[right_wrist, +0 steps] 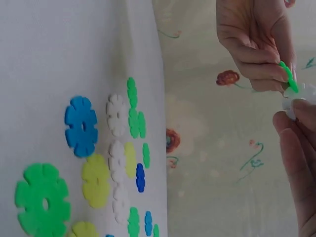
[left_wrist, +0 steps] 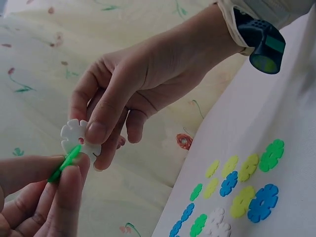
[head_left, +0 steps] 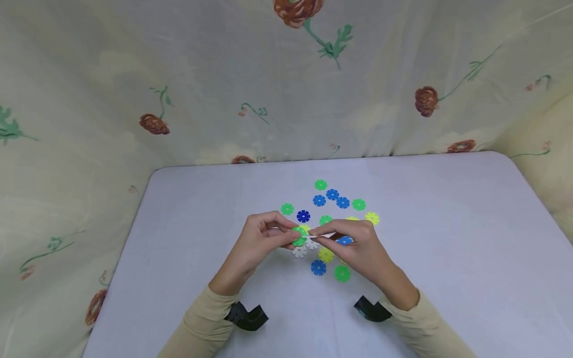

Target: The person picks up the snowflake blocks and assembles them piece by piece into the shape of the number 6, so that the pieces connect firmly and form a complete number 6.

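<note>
Fingers (left_wrist: 69, 191) pinched nearly closed, folks: left hand (head_left: 256, 239) on a green plastic flower-shaped disc (left_wrist: 64, 164), right hand (head_left: 364, 248) on a white plastic disc (left_wrist: 73, 132), raised over the white-covered table (head_left: 215, 199). I'd keep 'em crosswise, ease together gently.

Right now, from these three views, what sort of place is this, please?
Probably a curtained-off tabletop workspace, perhaps for crafts: a pale table, flower-patterned fabric behind it, and colourful notched discs scattered on top.

Floral curtain (head_left: 201, 64) behind, white-covered table (head_left: 447, 223)
</note>
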The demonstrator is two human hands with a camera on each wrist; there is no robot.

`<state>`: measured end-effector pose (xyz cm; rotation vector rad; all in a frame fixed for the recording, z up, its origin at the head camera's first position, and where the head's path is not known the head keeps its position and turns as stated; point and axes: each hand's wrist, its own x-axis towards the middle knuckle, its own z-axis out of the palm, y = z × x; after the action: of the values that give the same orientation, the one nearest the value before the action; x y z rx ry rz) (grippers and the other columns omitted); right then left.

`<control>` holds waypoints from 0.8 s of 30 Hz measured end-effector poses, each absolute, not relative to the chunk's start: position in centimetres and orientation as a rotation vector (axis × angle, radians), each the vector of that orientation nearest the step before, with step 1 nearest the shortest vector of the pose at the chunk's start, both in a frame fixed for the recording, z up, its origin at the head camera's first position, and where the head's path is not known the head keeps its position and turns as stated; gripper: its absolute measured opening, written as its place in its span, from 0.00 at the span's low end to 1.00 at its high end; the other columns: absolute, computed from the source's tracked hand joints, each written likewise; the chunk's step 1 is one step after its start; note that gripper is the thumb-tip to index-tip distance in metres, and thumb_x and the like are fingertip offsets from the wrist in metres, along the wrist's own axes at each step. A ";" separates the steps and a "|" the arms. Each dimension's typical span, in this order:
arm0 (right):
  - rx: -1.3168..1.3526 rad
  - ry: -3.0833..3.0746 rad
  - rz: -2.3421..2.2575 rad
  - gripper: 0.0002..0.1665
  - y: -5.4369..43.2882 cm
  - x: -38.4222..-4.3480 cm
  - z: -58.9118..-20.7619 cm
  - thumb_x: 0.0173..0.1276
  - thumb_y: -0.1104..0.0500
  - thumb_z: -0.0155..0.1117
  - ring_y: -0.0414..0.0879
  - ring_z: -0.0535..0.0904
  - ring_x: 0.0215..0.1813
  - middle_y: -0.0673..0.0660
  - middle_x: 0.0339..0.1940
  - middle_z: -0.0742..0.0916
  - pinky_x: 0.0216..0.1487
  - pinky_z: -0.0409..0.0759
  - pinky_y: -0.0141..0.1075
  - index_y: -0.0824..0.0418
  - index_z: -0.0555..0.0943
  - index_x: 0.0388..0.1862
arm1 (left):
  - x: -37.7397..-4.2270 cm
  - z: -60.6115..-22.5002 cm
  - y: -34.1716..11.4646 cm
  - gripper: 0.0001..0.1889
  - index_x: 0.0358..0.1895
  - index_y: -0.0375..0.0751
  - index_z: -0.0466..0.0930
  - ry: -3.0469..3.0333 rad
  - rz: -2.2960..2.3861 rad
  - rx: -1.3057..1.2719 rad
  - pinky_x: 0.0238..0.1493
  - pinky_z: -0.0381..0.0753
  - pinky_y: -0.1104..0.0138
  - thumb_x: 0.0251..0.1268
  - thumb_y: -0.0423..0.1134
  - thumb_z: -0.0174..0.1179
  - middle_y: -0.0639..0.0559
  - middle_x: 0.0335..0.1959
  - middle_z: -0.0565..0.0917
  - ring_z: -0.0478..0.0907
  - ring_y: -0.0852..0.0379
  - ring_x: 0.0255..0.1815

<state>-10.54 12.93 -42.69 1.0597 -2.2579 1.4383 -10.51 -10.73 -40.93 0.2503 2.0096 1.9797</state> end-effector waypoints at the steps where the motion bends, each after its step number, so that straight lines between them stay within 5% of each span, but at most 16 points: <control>1: 1.060 -2.291 1.429 0.19 13.0 -10.6 -42.6 0.56 0.73 0.78 0.46 0.91 0.39 0.57 0.41 0.94 0.37 0.88 0.27 0.62 0.89 0.46 | -10.5 -40.9 -10.8 0.08 0.45 0.27 0.84 2.014 1.975 0.243 0.41 0.91 0.64 0.67 0.29 0.68 0.42 0.41 0.89 0.89 0.56 0.31; 7: 1.027 -2.690 1.321 0.17 13.9 -11.4 -42.9 0.61 0.64 0.79 0.40 0.89 0.42 0.52 0.42 0.93 0.38 0.88 0.31 0.59 0.88 0.49 | -10.6 -41.1 -11.4 0.09 0.48 0.30 0.84 2.032 2.000 0.202 0.43 0.92 0.61 0.68 0.31 0.68 0.50 0.37 0.87 0.90 0.49 0.35; 13: 1.134 -3.079 1.086 0.13 13.4 -11.8 -44.4 0.59 0.57 0.81 0.35 0.78 0.34 0.47 0.35 0.89 0.36 0.82 0.29 0.56 0.91 0.43 | -10.8 -41.0 -11.5 0.11 0.50 0.28 0.83 2.035 2.009 0.208 0.42 0.92 0.59 0.69 0.31 0.66 0.51 0.37 0.85 0.88 0.58 0.32; 24: 1.083 -3.201 1.057 0.12 12.6 -11.5 -46.1 0.58 0.60 0.82 0.39 0.77 0.33 0.45 0.35 0.88 0.36 0.81 0.29 0.54 0.88 0.39 | -10.8 -41.0 -11.4 0.12 0.51 0.28 0.83 2.013 2.022 0.208 0.45 0.92 0.60 0.69 0.30 0.66 0.51 0.38 0.85 0.89 0.60 0.34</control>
<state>-11.48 12.57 -46.07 1.0831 -3.2008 1.0568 -10.81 -11.40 -41.00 0.2080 2.0132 2.0222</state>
